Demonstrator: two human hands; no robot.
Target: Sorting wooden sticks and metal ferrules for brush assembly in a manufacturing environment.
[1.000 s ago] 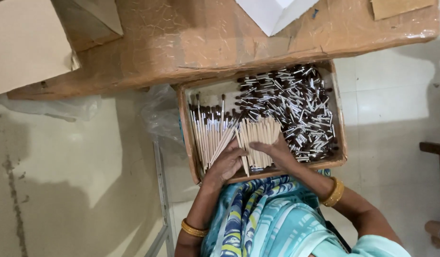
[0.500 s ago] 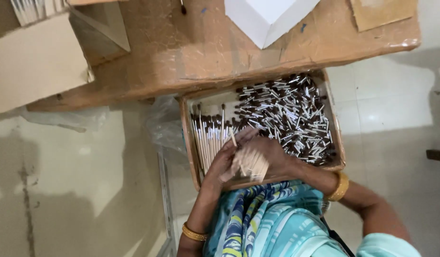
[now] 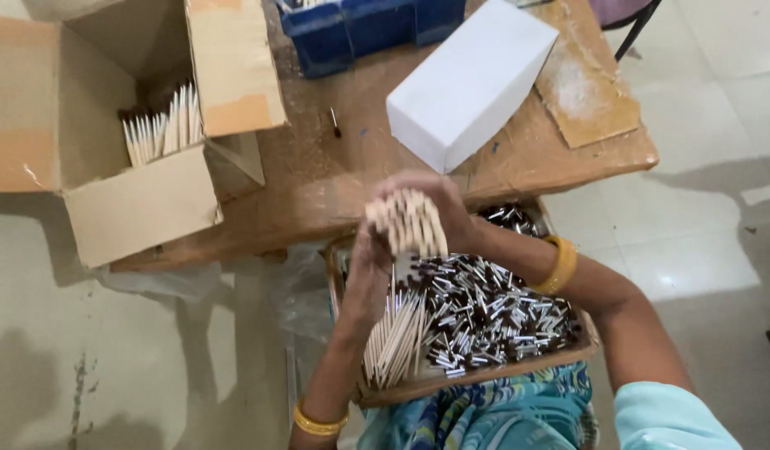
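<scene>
Both hands, left hand point(image 3: 370, 275) and right hand point(image 3: 439, 208), are cupped together around a bundle of sticks point(image 3: 407, 223). They hold it above the tray point(image 3: 485, 375) of loose sticks, near the wooden table point(image 3: 335, 192).

Both hands, left hand point(image 3: 370, 265) and right hand point(image 3: 439, 204), raised together, fingers curled.

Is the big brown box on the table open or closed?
Open. The cardboard box has its flaps spread out, and pale sticks show inside.

White block point(image 3: 471, 79) and blue bin point(image 3: 368, 23) crowd table centre; open strip between block and cardboard box point(image 3: 143, 133).
</scene>
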